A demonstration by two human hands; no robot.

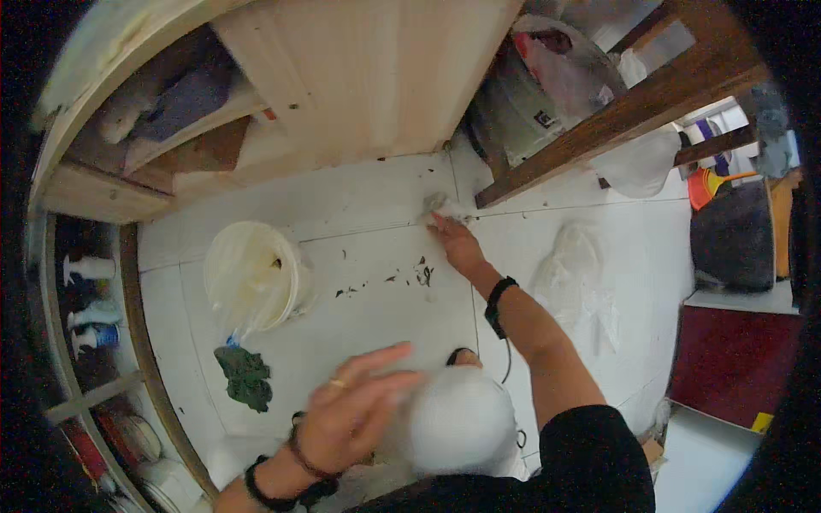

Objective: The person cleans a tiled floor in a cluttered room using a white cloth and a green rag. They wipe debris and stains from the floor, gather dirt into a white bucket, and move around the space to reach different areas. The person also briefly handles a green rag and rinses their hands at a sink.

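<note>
My right hand (458, 245) reaches down to the white tiled floor (385, 333), its fingers on a crumpled, pale, see-through wad (442, 206). The wad is blurred, so its material is unclear. Dark leaf-like scraps (422, 274) lie scattered on the tiles to the left of that arm. My left hand (362, 397) is raised with fingers apart and nothing in it, blurred, beside my white-covered knee (463, 420). A white plastic bucket (298, 276), lined with a clear bag (247, 288), stands left of the scraps. Near it lies a dark green cloth-like piece (245, 378).
A pale wooden cabinet (365, 77) borders the floor at the back. A dark wooden leg (577, 147) slants in at upper right, near a bagged container (532, 109). A clear plastic bag (571, 276) lies right of my arm. Shelving (138, 308) runs along the left.
</note>
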